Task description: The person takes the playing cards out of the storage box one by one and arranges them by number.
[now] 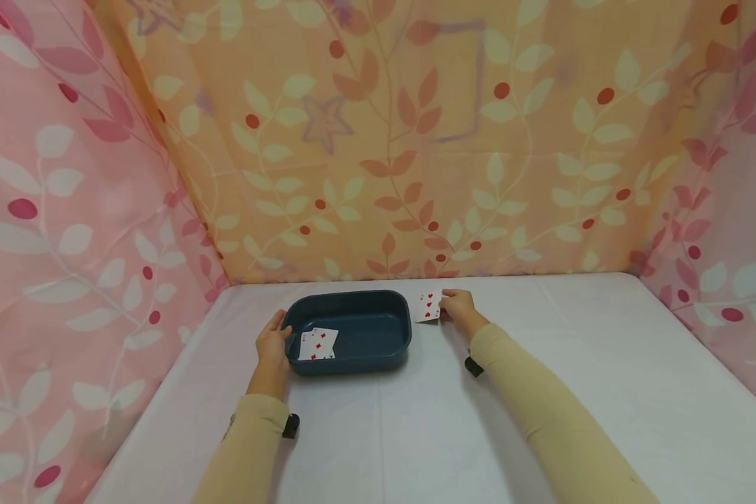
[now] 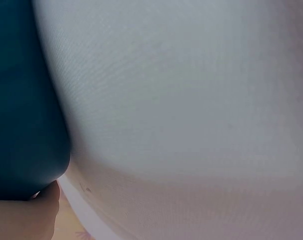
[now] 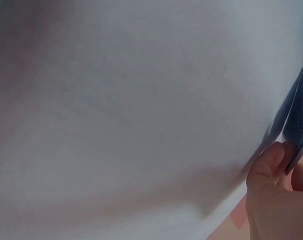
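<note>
A: Where are your hands now?

B: Your left hand (image 1: pixel 274 345) is resting against the left rim of the tray (image 1: pixel 378 353). The fingers there are curling loosely on the rim, but I cannot tell if they are really clasping it. Your right hand (image 1: pixel 458 305) is pinching a card (image 1: pixel 428 306) just beside the tray's right far corner, low over the worktop (image 1: pixel 573 350).

A: How is the card lying in my fingers?

B: You are holding it by its right edge, face up, with red pips showing. In the right wrist view the fingers (image 3: pixel 266 167) are closing on a thin edge (image 3: pixel 297 120), and it may be more than one card; this I cannot say surely.

A: And the other cards?

B: Two cards (image 1: pixel 318 344) are lying face up inside the tray, at its left end, near your left hand.

A: How will the card be handling?

B: I am judging it light, thin and bendy, also a little slippery. Hold it at the edge with soft pressure, because a hard squeeze could be creasing it. The tray is looking stiff and light, so your left hand is steadying it well.
</note>
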Tool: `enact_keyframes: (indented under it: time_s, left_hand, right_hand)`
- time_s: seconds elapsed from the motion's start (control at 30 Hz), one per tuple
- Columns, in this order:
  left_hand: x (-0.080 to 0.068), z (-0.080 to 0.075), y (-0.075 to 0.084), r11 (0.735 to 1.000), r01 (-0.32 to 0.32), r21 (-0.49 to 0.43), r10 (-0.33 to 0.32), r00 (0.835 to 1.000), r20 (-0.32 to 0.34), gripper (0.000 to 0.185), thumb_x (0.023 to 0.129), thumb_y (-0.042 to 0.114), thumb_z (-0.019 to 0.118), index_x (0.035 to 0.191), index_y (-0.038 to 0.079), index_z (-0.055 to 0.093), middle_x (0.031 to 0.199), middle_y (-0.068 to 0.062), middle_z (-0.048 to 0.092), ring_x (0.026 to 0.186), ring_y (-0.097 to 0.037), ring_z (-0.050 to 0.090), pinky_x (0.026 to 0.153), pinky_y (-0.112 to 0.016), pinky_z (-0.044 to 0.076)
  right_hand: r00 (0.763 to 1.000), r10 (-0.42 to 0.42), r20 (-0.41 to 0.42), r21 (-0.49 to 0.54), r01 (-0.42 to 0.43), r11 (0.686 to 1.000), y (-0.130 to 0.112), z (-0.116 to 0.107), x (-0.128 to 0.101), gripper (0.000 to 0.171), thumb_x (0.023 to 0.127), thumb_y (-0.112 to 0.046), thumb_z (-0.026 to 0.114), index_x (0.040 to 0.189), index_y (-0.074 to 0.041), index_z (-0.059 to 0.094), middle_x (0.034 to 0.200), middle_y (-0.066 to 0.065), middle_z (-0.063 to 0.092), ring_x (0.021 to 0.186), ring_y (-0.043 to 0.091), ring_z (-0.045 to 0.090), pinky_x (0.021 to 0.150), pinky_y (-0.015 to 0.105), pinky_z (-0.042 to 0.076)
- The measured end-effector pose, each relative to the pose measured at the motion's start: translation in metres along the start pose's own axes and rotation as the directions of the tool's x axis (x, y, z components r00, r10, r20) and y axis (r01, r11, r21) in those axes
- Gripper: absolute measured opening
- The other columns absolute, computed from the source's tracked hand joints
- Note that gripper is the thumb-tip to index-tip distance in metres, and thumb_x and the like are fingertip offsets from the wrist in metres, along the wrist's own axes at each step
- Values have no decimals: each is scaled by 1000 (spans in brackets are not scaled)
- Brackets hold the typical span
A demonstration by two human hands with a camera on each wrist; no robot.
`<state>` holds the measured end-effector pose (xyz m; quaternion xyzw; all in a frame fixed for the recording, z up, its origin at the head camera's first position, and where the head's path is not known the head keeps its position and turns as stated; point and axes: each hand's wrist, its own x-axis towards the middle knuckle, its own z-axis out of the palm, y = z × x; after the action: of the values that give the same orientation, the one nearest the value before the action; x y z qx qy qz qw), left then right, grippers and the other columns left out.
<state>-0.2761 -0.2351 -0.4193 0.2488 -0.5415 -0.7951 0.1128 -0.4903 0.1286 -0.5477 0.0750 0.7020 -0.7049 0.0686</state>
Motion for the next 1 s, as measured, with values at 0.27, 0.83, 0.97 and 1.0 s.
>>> enact_keyframes:
  time_s: [0.27,0.83,0.97,1.0]
  left_hand:
    - [-1,2,1,1000,-5,13,5,1000,-4,54,98,-8,40,150,8,35,155,-6,32,144,-17,24,117,-31,14]
    - [3,1,-3,999,9,38,-8,1000,-21,53,99,-6,41,150,11,37,155,-2,33,144,-16,23,117,-32,12]
    - [5,0,-3,1000,0,27,1,1000,-21,54,98,-7,41,149,10,38,154,-3,33,144,-16,23,117,-31,13]
    - [5,0,-3,1000,-1,27,2,1000,-22,53,98,-7,42,149,9,38,154,-4,33,144,-17,23,117,-31,13]
  right_hand:
    - [999,30,-10,-11,-30,999,-20,3,-21,56,83,15,59,137,3,52,127,25,59,101,23,64,76,38,57]
    - [998,30,-59,-188,-41,981,-99,8,-137,58,89,10,54,144,6,39,135,27,52,91,19,59,69,23,52]
    - [999,6,-49,-170,-15,985,-106,8,-148,57,90,9,54,145,6,38,135,28,52,103,25,61,88,34,53]
    - [999,3,-43,-158,-10,987,-108,8,-149,57,90,9,54,145,6,37,135,28,51,108,28,60,93,37,51]
